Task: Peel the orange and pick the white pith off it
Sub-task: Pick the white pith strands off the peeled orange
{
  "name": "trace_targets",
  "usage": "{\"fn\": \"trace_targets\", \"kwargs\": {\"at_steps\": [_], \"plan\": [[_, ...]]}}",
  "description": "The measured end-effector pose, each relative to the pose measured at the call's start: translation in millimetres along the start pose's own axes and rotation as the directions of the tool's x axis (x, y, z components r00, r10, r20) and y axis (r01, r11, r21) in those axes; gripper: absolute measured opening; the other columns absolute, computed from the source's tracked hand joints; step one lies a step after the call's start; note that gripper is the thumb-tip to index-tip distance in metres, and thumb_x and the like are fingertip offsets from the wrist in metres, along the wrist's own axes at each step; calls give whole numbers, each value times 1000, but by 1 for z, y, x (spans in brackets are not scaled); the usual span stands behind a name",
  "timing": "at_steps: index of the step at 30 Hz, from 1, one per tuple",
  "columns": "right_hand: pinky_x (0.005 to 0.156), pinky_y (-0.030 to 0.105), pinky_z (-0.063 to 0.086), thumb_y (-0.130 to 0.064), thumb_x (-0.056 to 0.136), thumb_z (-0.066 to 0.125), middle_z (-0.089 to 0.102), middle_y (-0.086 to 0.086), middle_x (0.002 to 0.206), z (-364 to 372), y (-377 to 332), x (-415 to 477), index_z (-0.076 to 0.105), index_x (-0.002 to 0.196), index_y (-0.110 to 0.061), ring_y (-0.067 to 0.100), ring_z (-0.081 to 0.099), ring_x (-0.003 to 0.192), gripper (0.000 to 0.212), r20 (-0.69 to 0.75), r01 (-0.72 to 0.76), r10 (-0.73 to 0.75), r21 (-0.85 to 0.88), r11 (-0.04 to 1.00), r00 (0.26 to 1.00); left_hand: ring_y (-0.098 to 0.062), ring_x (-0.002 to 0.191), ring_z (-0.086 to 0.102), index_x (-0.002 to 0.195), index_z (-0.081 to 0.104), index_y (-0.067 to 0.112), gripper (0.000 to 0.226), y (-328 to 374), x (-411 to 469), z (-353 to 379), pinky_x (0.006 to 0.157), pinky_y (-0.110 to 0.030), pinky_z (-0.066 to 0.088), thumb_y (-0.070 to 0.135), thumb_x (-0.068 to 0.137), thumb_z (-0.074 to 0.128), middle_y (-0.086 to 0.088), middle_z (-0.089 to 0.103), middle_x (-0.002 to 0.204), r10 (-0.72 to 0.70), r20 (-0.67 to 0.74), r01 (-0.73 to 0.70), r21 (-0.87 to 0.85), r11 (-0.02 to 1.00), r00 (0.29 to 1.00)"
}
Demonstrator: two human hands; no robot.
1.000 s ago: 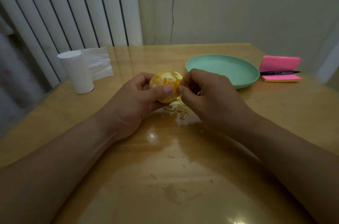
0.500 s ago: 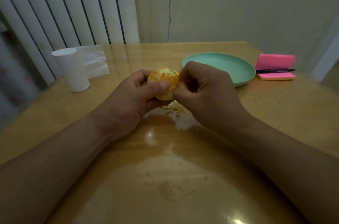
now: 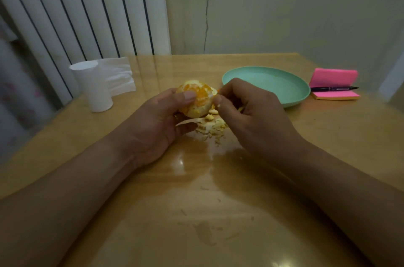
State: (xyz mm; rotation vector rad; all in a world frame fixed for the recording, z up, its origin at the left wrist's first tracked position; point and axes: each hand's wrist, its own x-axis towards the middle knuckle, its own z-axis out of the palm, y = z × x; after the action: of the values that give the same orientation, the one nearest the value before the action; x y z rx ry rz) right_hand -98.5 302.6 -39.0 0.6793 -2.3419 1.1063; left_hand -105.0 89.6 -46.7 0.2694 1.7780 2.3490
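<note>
Most of the job looks done. At far left, a tissue roll (image 3: 94,89) stands at ten o'clock from the fruit. The left hand (image 3: 157,126) curls round the orange (image 3: 196,98), thumb across its front, holding it just above the wooden table (image 3: 218,212). The rind is off, but pale pith patches remain among the bare flesh. Pith scraps (image 3: 211,127) lie heaped at five o'clock beneath it. The right hand (image 3: 251,113) pinches a white shred (image 3: 218,104) at the orange's three o'clock edge. A green plate (image 3: 273,85) sits at two o'clock.

The orange (image 3: 197,100) is gripped in the left hand (image 3: 157,123), thumb laid across its top. At the orange's right edge, pith (image 3: 218,105) is pinched by the right hand (image 3: 251,118), fingers curled.
</note>
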Motion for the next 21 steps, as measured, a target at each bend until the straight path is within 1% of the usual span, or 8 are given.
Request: {"fn": "trace_targets", "kwargs": {"at_steps": [3,6,10,13,18,21], "plan": [[67,31,52,-38,103,63,65,-13,83,0,1,0,67,100,-26,10,61,80,13,14,1,-1,-25,1000,1000,-19,109,71,143,60,4,58,0,0,0,80,-26,61,30,92,70,-8,74,121,9,14,-9,5,1000,1000],[67,29,52,-37,102,67,64,-16,85,-1,1,2,66,102,-26,8,61,80,10,2,48,-48,-98,994,999,-18,106,73,138,63,6,52,1,-1,0,79,-25,61,30,93,73,-8,76,119,26,23,-27,53,998,999],[69,42,54,-34,103,65,65,-10,86,-3,3,5,67,102,-22,11,60,77,12,45,122,-116,-200,972,992,-20,103,76,132,64,5,50,1,0,2,79,-26,62,27,89,77,-10,78,115,38,-14,-36,89,995,999],[68,45,53,-31,104,63,65,-5,86,-5,1,7,67,102,-18,16,59,76,14,74,175,-161,-267,948,984,-20,103,75,132,64,5,51,2,0,3,79,-26,62,28,88,77,-10,78,116,45,-21,-43,85,995,999],[65,37,47,-26,103,63,59,-7,86,-6,0,7,64,99,-17,14,53,75,10,63,230,-221,-295,928,973,-19,102,75,126,68,8,40,2,0,3,79,-25,61,28,92,76,-8,78,113,47,12,-48,83,995,999],[64,31,43,-24,100,64,57,-9,84,-5,1,7,63,95,-17,10,49,73,9,35,238,-239,-300,924,970,-18,102,74,124,68,7,42,2,-1,4,79,-25,60,30,90,71,-8,77,112,40,34,-42,85,996,999]]}}
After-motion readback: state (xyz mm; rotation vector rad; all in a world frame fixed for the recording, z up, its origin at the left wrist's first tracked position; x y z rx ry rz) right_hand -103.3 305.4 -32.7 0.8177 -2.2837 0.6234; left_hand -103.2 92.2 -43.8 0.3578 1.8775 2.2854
